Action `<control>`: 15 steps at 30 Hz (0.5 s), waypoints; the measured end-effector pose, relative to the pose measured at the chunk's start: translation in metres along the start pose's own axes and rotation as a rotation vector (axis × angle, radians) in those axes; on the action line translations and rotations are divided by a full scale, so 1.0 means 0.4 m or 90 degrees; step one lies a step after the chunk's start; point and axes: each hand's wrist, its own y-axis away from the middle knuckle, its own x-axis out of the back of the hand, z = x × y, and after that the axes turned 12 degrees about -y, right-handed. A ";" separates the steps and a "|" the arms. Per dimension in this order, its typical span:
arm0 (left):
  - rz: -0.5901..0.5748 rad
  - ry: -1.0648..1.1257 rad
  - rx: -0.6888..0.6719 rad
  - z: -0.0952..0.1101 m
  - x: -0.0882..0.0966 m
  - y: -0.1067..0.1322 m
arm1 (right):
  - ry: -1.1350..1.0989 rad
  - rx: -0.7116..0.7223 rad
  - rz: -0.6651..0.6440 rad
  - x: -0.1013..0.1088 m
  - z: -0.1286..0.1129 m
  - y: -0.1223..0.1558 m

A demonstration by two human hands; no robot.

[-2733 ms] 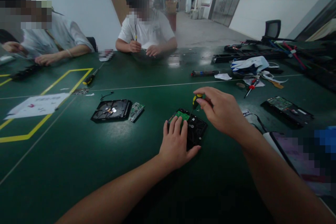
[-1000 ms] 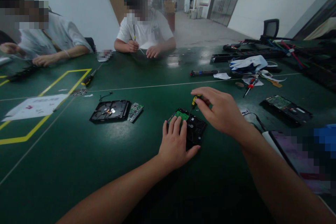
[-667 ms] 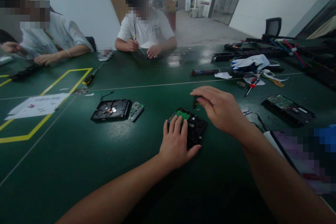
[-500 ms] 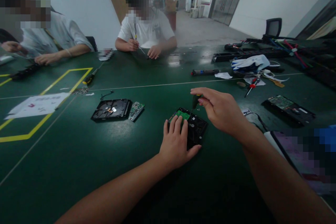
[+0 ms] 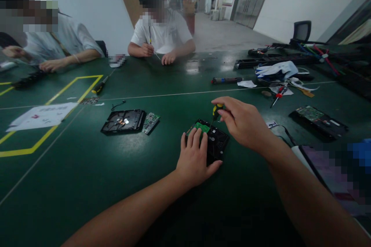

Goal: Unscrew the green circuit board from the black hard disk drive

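Note:
Under my left hand [image 5: 194, 158] lies a black hard drive [image 5: 218, 139] with a green circuit board [image 5: 202, 126] on its upper face. The fingers rest across its left side and the thumb reaches along its near edge, holding it against the table. My right hand [image 5: 243, 123] grips a small yellow-and-black screwdriver [image 5: 216, 112] between thumb and fingers. The screwdriver stands nearly upright, its shaft pointing down at the board's right edge. Whether the tip sits in a screw is too small to tell.
To the left lie an opened hard drive [image 5: 123, 120] and a loose circuit board [image 5: 151, 122]. Another drive [image 5: 319, 119] and a red screwdriver [image 5: 278, 95] are at right, near white gloves [image 5: 275, 70]. Two people work across the green table [image 5: 121, 173].
The screwdriver has turned in my right hand: its handle looked dark before and now shows yellow. My left hand and the drive stay in place.

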 end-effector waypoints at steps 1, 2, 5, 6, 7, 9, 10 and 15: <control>0.001 0.001 0.001 0.000 0.000 0.000 | 0.011 -0.006 0.003 -0.001 0.000 0.000; 0.003 0.003 0.001 0.000 0.001 0.000 | 0.024 -0.011 0.007 -0.001 0.000 0.000; 0.005 0.003 0.000 0.000 0.000 0.000 | 0.064 -0.023 0.022 0.001 0.002 -0.001; 0.005 0.002 0.000 0.000 0.000 0.000 | 0.074 -0.026 0.025 0.002 0.003 -0.001; 0.004 0.000 0.000 0.000 -0.001 0.000 | 0.080 -0.026 0.030 0.003 0.004 -0.001; 0.002 -0.005 0.000 0.000 -0.001 0.000 | 0.076 -0.015 0.034 0.005 0.005 -0.002; 0.001 -0.005 0.001 -0.001 -0.001 0.000 | 0.067 -0.006 0.032 0.005 0.005 -0.002; 0.001 0.000 -0.002 -0.002 -0.003 0.001 | 0.012 0.014 0.015 0.001 0.001 0.000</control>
